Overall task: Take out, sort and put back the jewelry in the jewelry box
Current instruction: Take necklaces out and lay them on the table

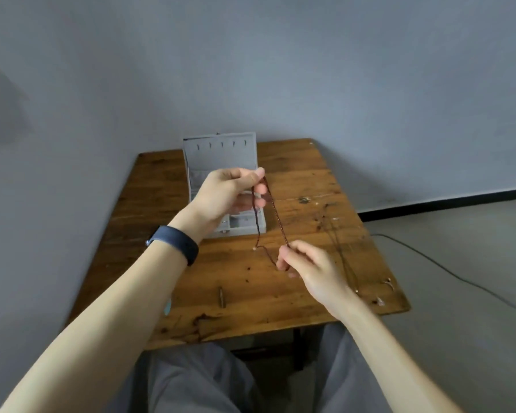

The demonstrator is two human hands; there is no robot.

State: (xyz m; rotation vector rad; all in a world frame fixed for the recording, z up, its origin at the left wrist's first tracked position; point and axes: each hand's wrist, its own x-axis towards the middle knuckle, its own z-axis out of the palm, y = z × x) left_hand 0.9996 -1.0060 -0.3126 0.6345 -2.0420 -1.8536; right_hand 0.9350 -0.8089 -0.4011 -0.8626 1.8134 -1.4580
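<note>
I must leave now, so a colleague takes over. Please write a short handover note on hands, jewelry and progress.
Left hand pinches the upper end of the dark red cord necklace; right hand pinches its lower end, above the wooden table.
Grey jewelry box stands open at the back.
Thin chains lie on the table's right side.
Done: some pieces out. Left: sort, put all back.

Left hand [228, 194] high; right hand [310, 268] low
</note>
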